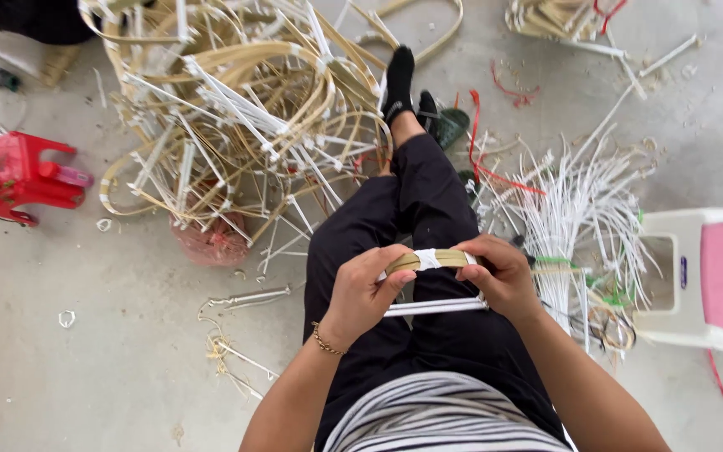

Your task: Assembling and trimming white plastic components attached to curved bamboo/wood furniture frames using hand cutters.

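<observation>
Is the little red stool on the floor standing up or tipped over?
Tipped over. The red stool lies on its side on the concrete floor, legs pointing sideways instead of down, with its seat facing away to the left.

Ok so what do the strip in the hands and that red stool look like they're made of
The tan strip between the left hand and right hand looks like split bamboo or rattan: matte, bent into a curve, with a white wrap. The red stool looks like moulded plastic, with a slight sheen.
</observation>
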